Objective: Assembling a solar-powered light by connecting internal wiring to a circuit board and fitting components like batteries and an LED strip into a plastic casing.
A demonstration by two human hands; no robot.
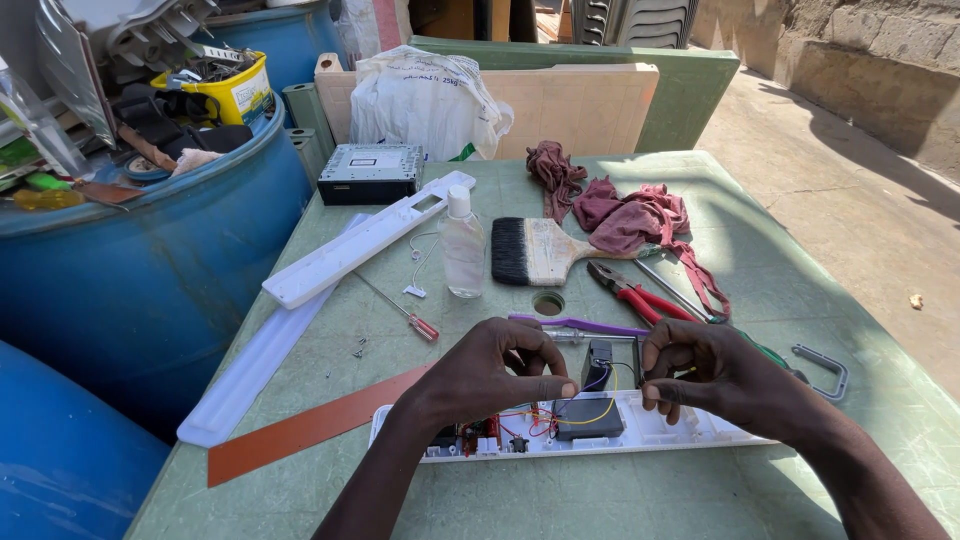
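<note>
hands curled over the white housing (690, 428): left hand (495, 372) and right hand (715, 372) (fingertips together) pinch wires (600, 412).

I saw the table (640, 500) was marbled green plastic, scuffed and matt. The open housing (690, 428) near its front edge was smooth white plastic, with thin plastic-sheathed wires (598, 412) inside. The two long covers (360, 240) toward the left edge looked like the same white plastic, faintly glossy. Brush (535, 250): bare wooden handle, black bristles. Rags (630, 215) by the far edge were crumpled maroon cloth. Pliers (630, 292): dull metal, red plastic grips. Bottle (462, 250) was clear plastic.
</note>
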